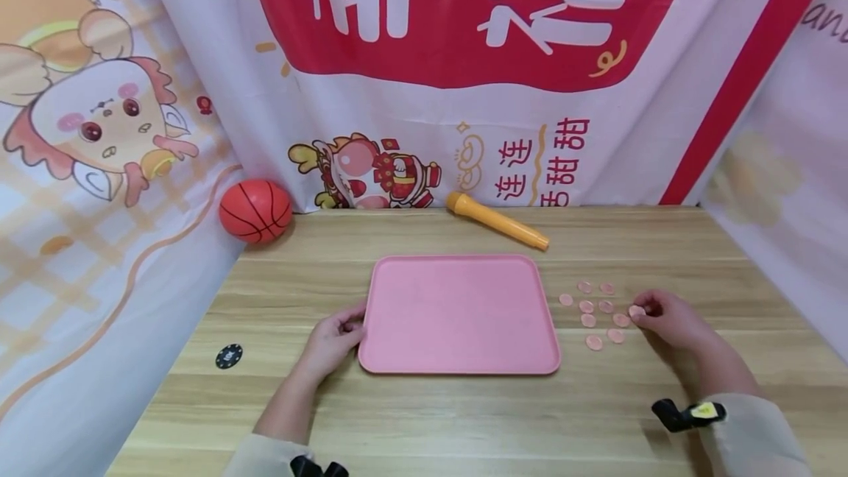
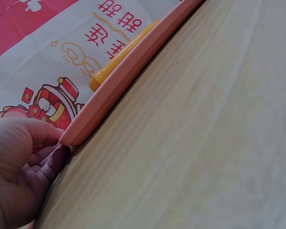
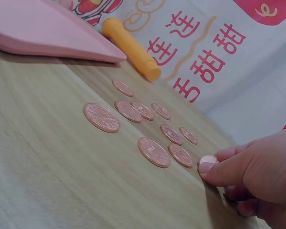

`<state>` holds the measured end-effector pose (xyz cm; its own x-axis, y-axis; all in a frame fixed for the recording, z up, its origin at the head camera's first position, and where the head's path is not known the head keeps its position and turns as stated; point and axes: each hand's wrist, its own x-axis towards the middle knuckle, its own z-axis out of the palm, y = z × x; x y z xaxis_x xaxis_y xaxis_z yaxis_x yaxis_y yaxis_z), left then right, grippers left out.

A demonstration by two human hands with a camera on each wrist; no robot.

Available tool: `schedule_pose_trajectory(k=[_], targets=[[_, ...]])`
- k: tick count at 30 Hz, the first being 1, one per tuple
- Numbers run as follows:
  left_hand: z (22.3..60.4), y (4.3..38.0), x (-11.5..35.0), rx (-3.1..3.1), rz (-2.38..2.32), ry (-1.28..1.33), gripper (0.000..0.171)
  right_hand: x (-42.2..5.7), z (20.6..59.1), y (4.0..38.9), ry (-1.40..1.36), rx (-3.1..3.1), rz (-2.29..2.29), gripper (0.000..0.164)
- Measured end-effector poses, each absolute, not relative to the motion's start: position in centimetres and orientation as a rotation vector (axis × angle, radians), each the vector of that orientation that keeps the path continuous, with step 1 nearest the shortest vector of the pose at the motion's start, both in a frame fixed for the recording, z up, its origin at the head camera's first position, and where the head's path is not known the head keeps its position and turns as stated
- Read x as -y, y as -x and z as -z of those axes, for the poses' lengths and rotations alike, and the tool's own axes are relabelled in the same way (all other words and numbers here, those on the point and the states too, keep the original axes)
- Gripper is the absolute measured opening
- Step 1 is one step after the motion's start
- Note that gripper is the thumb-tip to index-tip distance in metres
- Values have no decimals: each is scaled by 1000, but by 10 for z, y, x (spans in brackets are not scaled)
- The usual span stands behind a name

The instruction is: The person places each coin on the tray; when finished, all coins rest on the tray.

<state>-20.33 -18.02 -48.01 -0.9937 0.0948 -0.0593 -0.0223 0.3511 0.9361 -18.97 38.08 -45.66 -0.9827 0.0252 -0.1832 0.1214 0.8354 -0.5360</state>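
Observation:
A pink tray (image 1: 457,315) lies on the wooden table in the middle of the head view. At its left edge my left hand (image 1: 333,341) grips the rim, and the left wrist view has the thumb and fingers (image 2: 55,160) pinching the tray's side. To the right of the tray, my right hand (image 1: 676,319) pinches a copper-coloured coin (image 3: 208,162) between thumb and fingers, just above the table. Several more copper coins (image 1: 587,307) lie flat and loosely spread between the tray and that hand.
Behind the tray lies an orange toy microphone (image 1: 500,221). A red toy basketball (image 1: 255,211) sits at the back left corner, and a black poker chip (image 1: 229,356) lies near the left edge. Printed cloth (image 1: 464,101) hangs along the back and sides.

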Motion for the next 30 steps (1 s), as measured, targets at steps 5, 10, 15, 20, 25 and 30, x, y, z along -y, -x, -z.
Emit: schedule_pose_trajectory(k=[5, 10, 15, 20, 25, 30], targets=[[481, 204, 179, -2562, -1675, -66, 41, -379, 459, 183, -246, -2818, 1001, 44], [481, 206, 178, -2601, -1631, -77, 40, -361, 457, 179, -257, -2761, 1339, 57], [483, 206, 179, -2593, -1647, -74, 40, -325, 446, 182, -195, -2508, 1721, 59], [485, 207, 180, -2586, -1657, -76, 39, -288, 440, 194, -215, -2312, 1834, 65], [485, 206, 180, -2594, -1650, -66, 39, -251, 444, 209, -107, -2301, 1930, 63], [483, 204, 180, -2608, -1641, -71, 40, -216, 447, 218, -76, -2187, 2073, 59]])
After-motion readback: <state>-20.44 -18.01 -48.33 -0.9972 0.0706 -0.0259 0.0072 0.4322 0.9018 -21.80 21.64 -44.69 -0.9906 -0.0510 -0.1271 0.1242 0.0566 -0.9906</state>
